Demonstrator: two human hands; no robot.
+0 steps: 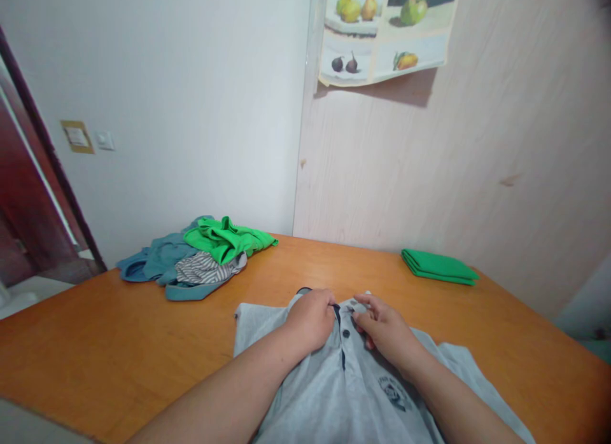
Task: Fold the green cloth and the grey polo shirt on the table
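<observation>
A light grey polo shirt (334, 393) lies spread on the wooden table, its collar end pointing away from me. Dark buttons run down its placket, and a dark printed emblem sits on the chest at the right. With its fingers curled, my left hand (312, 320) grips the left edge of the shirt's neck opening beside the placket. Across the placket, my right hand (382, 329) pinches the collar's right side between thumb and fingers. One dark button shows between the two hands. Part of the collar is hidden behind my left hand.
A heap of crumpled clothes, with a bright green garment (229, 240) on top and a striped one (207, 268) below, lies at the table's back left. A folded green cloth (439, 267) rests at the back right. Walls border the wooden table (119, 348) behind.
</observation>
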